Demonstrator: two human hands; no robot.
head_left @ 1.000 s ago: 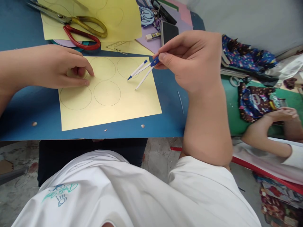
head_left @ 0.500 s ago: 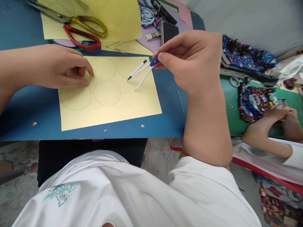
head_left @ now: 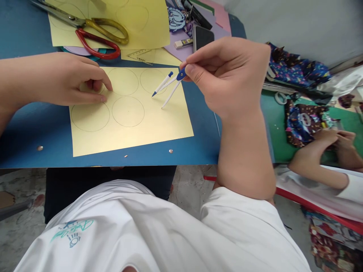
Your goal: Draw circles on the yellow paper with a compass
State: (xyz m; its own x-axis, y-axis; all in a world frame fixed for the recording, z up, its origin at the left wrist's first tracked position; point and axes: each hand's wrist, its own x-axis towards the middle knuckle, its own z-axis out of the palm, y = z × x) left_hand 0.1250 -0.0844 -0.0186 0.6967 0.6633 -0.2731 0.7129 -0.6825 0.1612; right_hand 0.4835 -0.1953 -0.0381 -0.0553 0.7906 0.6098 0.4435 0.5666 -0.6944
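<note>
A yellow sheet of paper (head_left: 159, 124) lies on the blue table, with several pencil-drawn circles on it. My left hand (head_left: 82, 81) rests on its upper left part, pressing it down; the thumb and forefinger are apart and the other fingers curl under, with nothing held. Between thumb and fingertips, my right hand (head_left: 218, 75) pinches the top of a blue and white drawing compass (head_left: 172, 84). The compass leans over, legs spread. One leg's tip touches or nearly touches the paper, and the blue pencil tip is by the upper right circle.
Scissors (head_left: 99, 36) with red and yellow handles lie on another yellow sheet (head_left: 150, 30) behind. A clear set square (head_left: 138, 56), a small lead case or eraser (head_left: 183, 43) and a phone-like dark object (head_left: 202, 36) are nearby. Another person's hands (head_left: 334, 139) work at a green table on the right.
My right hand has tipped the compass top slightly left and down, while its leg tips stay about where they were. My left hand has hardly moved.
</note>
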